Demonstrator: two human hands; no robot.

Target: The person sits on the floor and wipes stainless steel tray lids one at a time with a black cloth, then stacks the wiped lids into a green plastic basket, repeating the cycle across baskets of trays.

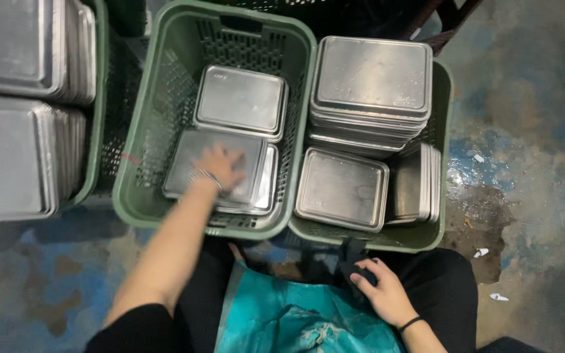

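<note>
My left hand reaches into the middle green crate and lies flat on the near stack of rectangular steel trays, fingers spread; it is motion-blurred. A second steel tray stack sits behind it in the same crate. My right hand rests near my lap, fingers curled on a dark cloth above a teal apron.
The right green crate holds a tall tray stack, a flat tray and trays standing on edge. Another crate at the left holds more tray stacks. The stained concrete floor lies to the right.
</note>
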